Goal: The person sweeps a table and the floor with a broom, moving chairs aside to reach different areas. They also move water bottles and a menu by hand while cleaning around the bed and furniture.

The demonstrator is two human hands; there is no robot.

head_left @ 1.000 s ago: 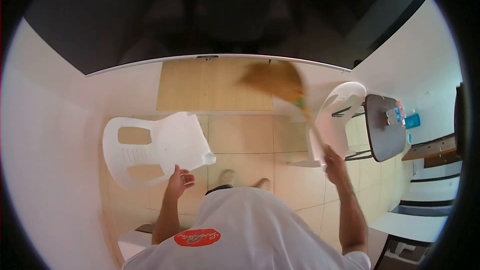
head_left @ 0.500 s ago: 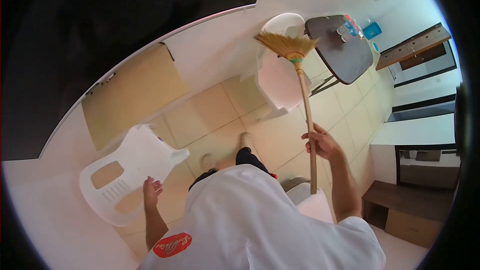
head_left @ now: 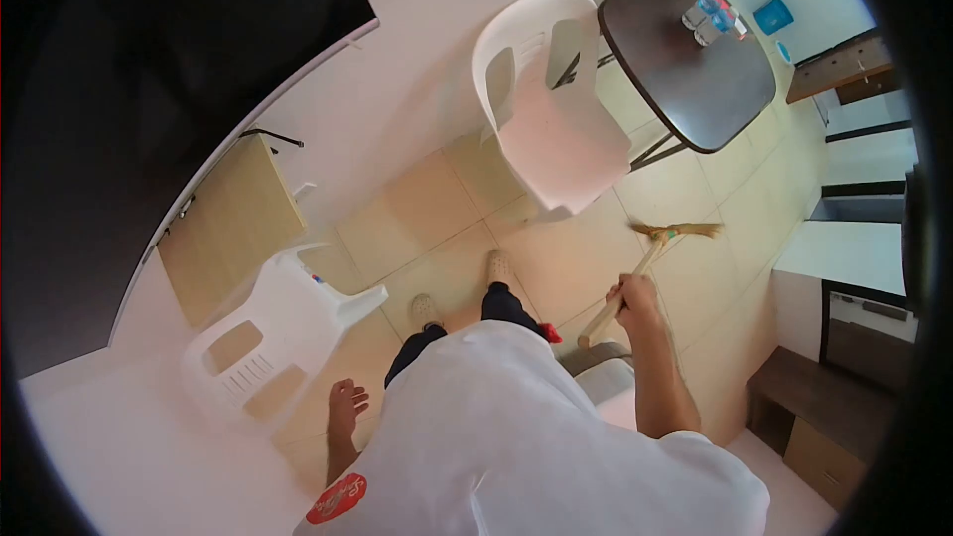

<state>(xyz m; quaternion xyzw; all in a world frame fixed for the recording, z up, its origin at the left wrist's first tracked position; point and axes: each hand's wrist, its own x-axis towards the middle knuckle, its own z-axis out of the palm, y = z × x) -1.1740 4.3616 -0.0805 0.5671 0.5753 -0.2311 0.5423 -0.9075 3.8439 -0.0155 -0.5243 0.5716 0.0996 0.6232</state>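
Note:
A broom [head_left: 604,320] with a pale wooden handle slants across the right of the head view. My right hand [head_left: 637,298] is closed around that handle, partway along it. The straw broom head [head_left: 685,230] points away from me, low over or on the tiled floor; contact is not clear. At lower left, my left hand [head_left: 345,401] hangs empty with its fingers loosely apart. It is nearest to a white plastic chair [head_left: 298,308], just beside it, without visibly touching it.
Another white plastic chair [head_left: 566,139] stands ahead against a dark-topped table [head_left: 695,79] carrying several bottles [head_left: 710,18]. A light wooden panel [head_left: 233,228] is at left below a large black screen [head_left: 199,69]. A brown cabinet [head_left: 824,417] stands at right.
The broom head has swung down from in front of the far chair toward the floor at right. My right hand now wraps the handle fully. My left hand has moved away from the near chair.

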